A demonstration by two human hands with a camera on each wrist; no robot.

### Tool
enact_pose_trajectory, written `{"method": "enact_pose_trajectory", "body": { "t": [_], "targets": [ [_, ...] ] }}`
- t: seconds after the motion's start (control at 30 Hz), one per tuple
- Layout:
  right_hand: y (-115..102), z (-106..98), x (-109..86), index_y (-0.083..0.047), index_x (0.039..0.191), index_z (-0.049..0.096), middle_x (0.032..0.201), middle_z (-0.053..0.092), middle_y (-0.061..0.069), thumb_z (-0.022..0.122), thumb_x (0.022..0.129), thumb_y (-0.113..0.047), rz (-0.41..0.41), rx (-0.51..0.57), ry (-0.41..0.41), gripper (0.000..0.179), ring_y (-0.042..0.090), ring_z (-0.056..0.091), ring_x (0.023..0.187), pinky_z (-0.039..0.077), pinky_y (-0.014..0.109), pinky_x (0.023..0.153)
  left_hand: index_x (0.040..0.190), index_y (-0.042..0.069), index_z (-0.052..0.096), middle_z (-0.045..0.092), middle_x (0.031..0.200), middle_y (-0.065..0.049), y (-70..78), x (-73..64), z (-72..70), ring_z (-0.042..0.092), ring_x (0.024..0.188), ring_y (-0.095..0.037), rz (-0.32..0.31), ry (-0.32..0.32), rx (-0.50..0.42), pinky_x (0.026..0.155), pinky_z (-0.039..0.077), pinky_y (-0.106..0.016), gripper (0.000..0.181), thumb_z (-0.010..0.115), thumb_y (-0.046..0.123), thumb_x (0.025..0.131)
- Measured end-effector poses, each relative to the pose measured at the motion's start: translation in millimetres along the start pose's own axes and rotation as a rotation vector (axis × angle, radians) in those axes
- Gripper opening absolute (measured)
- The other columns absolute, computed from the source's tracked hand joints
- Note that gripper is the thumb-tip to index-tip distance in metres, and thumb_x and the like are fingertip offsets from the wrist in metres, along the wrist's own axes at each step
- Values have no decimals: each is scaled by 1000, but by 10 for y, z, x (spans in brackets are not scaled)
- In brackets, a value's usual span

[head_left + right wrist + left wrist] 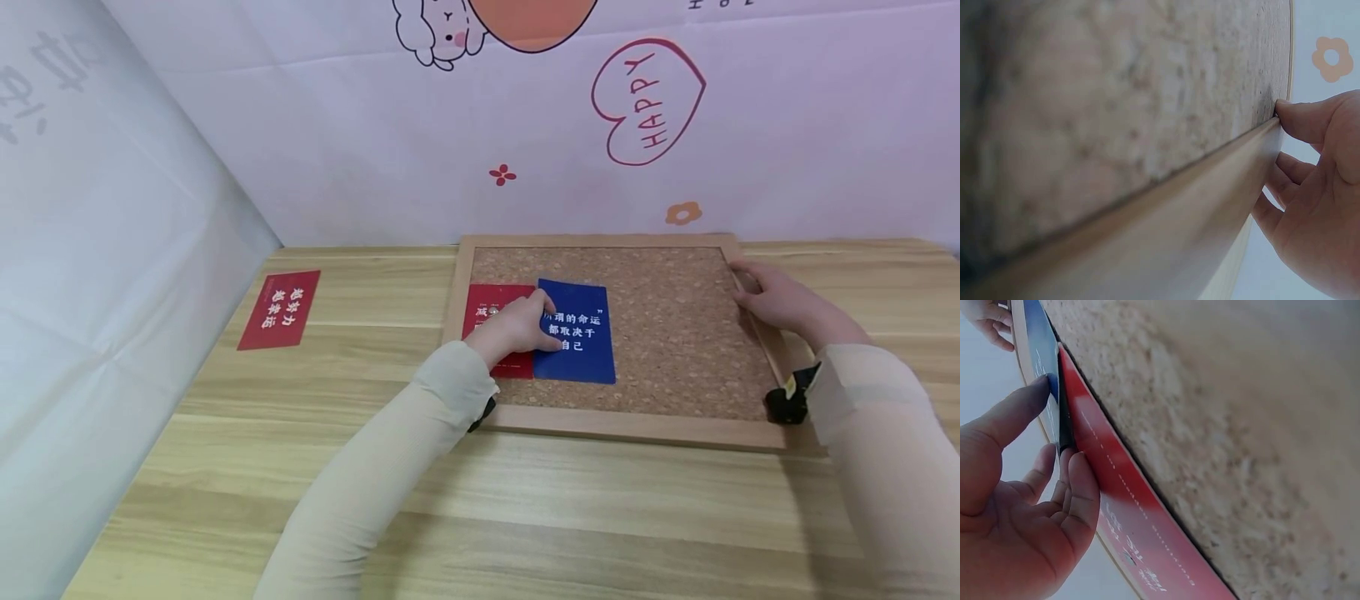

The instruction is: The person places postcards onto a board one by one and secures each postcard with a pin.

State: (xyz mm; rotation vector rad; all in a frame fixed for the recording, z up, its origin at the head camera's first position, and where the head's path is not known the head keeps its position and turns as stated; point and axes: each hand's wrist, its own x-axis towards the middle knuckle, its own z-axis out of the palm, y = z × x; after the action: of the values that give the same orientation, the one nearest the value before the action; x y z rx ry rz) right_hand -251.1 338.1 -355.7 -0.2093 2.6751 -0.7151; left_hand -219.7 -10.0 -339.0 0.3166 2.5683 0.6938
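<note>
Wood-grain table [570, 517], framed cork board [686, 333], a blue card [577, 358] between fingers and thumb

Behind the table hangs a white printed backdrop [360, 150]. The board lies flat near it, and the blue card sits on the left half of the cork, its left edge beside a red card [517, 365] partly covered by the hand and wrist. Another red card [280, 311] lies on the table, well apart from the board at its left.

The left hand [521, 323] is curled over the blue card's left edge, fingers and thumb close together, and seems to pinch it; the left wrist view shows that edge raised, with a dark strip beneath. The right hand [783, 307] is partly spread and holds the board's right side, thumb over the inner lip of the wooden frame [637, 426], fingers outside.

The blue card looks thin, light and springy, probably smooth stiff paper that slides easily and would crease if squeezed hard. A light pinch at an edge or corner should suit it better than a grip on its flat face. The board looks rigid and heavier; its frame offers the surest hold, while the cork could crumble under a fingernail.
</note>
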Motion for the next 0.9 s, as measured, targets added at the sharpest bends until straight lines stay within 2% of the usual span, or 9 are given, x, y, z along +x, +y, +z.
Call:
{"method": "enact_pose_trajectory", "body": {
  "t": [0.17,0.2,0.3,0.4,0.43,0.57,0.9],
  "targets": [
    [80,14,28,10,148,1,144,8,47,31,103,-18,-18,15,13,61,64,15,128,22,71,102,129,12,44,51,129,-12,9,-16,5,48,118,-23,3,-15,4,102,45,-38,51,69,26,87],
    [105,24,39,7,150,3,145,10,46,31,103,-22,-15,3,32,61,63,18,129,27,67,103,128,12,44,51,129,-12,7,-17,4,48,119,-23,7,-18,7,102,44,-38,51,70,26,87],
    [115,35,39,7,150,6,144,12,45,32,103,-22,-33,5,48,62,63,18,128,26,67,103,128,12,44,50,131,-12,-1,-16,3,47,120,-23,15,-27,16,103,44,-38,51,70,26,87],
    [86,29,28,9,149,4,145,11,45,31,103,-20,-19,-10,36,60,63,17,129,26,66,104,129,12,44,49,131,-12,-8,-16,-1,47,121,-23,23,-38,21,104,43,-39,52,70,26,87],
    [60,19,16,12,147,2,144,8,47,32,103,-16,-23,1,19,60,64,15,128,21,71,103,129,12,44,48,132,-12,-10,-16,-2,47,121,-23,24,-41,23,104,43,-39,52,70,27,87],
    [18,8,4,14,146,1,143,7,48,31,103,-12,-9,-7,3,59,65,14,128,22,71,103,130,12,43,48,132,-12,-19,-12,-10,46,121,-23,30,-52,22,105,43,-40,53,70,26,87],
    [13,9,4,12,147,1,144,7,47,31,102,-15,-7,4,3,60,64,14,129,21,71,103,128,13,45,51,130,-11,-25,3,-4,46,121,-24,23,-27,42,103,44,-41,54,72,29,85]
  ]
}}
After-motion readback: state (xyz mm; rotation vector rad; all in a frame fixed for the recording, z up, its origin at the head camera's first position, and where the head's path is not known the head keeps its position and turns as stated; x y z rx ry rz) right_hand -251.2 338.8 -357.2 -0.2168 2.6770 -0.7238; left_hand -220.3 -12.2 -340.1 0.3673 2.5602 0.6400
